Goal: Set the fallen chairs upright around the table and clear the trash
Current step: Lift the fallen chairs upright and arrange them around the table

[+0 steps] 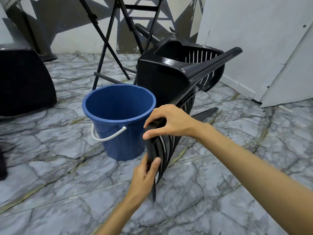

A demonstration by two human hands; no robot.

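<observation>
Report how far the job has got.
Done: nothing plainly finished. In hand: left hand and right hand grip the backrest of the black chair, lying on its side beside the blue bucket. Left: stand it up by the folding table; bucket looks empty, no trash in view.

Even indoor light, moderately bright; soft shadows on floor; glare on chair; wide-angle bowing at edges.

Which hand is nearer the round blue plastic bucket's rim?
Right. The right hand grips the black plastic chair's backrest beside the blue bucket's rim; the left hand grips it lower, near the base.
</observation>
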